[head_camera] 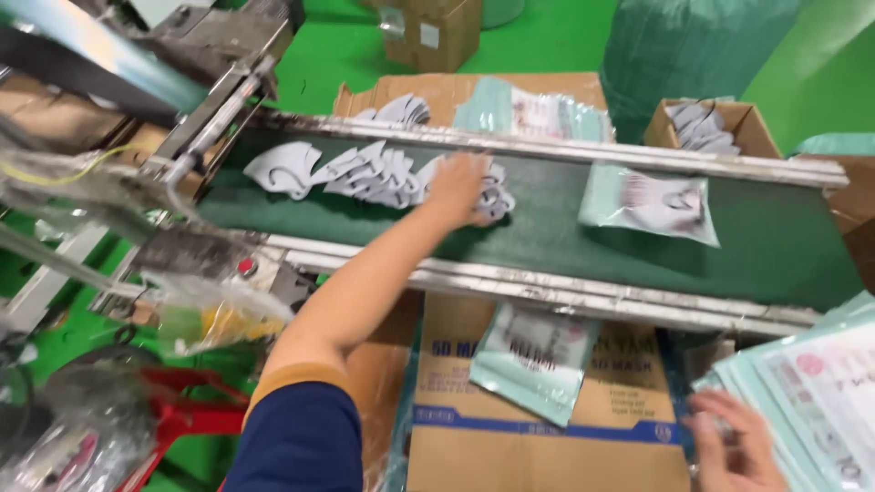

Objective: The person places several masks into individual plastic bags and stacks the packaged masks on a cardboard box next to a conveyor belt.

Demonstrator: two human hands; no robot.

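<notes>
Right hand (734, 446), bottom right, fingers curled on the edge of a stack of teal pouches (811, 392), just above a cardboard box (547, 428). Left hand (458, 187) reaches fwd, open, palm down on grey masks (374, 173) fanned across the green conveyor belt (775, 246); a filled pouch (649, 202) lies on the belt well to the right.

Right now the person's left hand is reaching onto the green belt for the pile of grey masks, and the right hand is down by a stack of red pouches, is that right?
Not quite: the stack of pouches by the right hand is pale teal, not red, as the head view shows. The rest holds: the left hand reaches onto the green belt for the pile of grey masks.
</notes>
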